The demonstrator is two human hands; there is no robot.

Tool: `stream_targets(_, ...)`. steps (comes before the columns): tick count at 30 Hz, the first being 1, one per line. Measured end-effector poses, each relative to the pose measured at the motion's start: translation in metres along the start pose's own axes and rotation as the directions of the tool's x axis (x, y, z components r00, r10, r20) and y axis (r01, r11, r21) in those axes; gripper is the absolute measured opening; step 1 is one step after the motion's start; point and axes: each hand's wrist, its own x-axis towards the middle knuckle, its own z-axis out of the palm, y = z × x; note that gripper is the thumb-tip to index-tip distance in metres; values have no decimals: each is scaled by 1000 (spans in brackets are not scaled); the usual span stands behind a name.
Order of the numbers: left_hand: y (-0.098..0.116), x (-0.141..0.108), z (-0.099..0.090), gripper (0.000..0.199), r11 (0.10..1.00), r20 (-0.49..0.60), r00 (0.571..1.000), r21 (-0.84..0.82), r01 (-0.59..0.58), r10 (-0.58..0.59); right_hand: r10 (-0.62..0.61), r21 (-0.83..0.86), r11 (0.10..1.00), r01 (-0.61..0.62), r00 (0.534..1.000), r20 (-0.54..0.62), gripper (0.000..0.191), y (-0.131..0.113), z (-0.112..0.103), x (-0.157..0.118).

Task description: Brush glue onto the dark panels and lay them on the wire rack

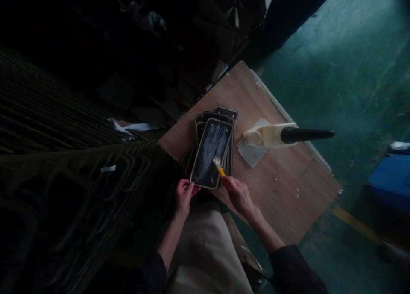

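Observation:
A dark rectangular panel (pixel 208 151) with rounded corners and a pale edge lies on top of a stack of similar panels (pixel 226 111). Whitish streaks run along its face. My left hand (pixel 185 193) pinches the panel's near left corner between thumb and fingers. In my right hand (pixel 238 193) is a brush (pixel 221 171) with a yellow handle, and its pale bristles touch the panel's lower right part. To the right of the stack, a whitish plastic bottle (pixel 267 136) with a long black tip lies over a pale square sheet (pixel 253 155).
The stack rests on a wooden board (pixel 282 187) that serves as a tabletop. On the left stand rows of dark rounded frames (pixel 77 200), dimly lit. A blue box (pixel 390 178) sits on the green floor (pixel 358 80) at the right. Dark clutter fills the far side.

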Motion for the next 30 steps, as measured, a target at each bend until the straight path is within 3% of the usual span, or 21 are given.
stream_targets(5,-1,-3,1,43,1000,4,1000,-3,-10,10,53,72,995,-62,990,127,25,-35,17,-57)
stream_targets(8,1,-4,0,39,999,24,999,5,-32,32,117,223,963,-153,979,167,24,-38,14,-63)
stream_targets(11,3,-4,-1,34,998,48,997,20,-66,65,183,368,898,-239,966,182,21,-21,5,-52)
stream_targets(16,7,-6,-1,33,996,85,993,33,-81,78,295,403,879,-254,954,-43,22,9,-10,-22)
stream_targets(21,9,-10,0,40,998,111,992,26,-60,56,262,456,860,-229,965,-8,20,4,-6,-19)
stream_targets(23,11,-12,0,41,999,115,993,20,-42,39,272,440,870,-222,961,-53,19,4,-9,-17)
stream_targets(25,13,-15,-1,45,1000,121,992,14,-23,22,326,425,877,-223,927,-186,21,10,-22,-10)
stream_targets(28,21,-23,-1,49,1000,160,987,7,1,-3,405,440,870,-223,832,-380,25,25,-53,5)
stream_targets(30,28,-30,-1,48,1000,204,979,5,23,-23,457,474,850,-230,770,-446,30,38,-73,15)
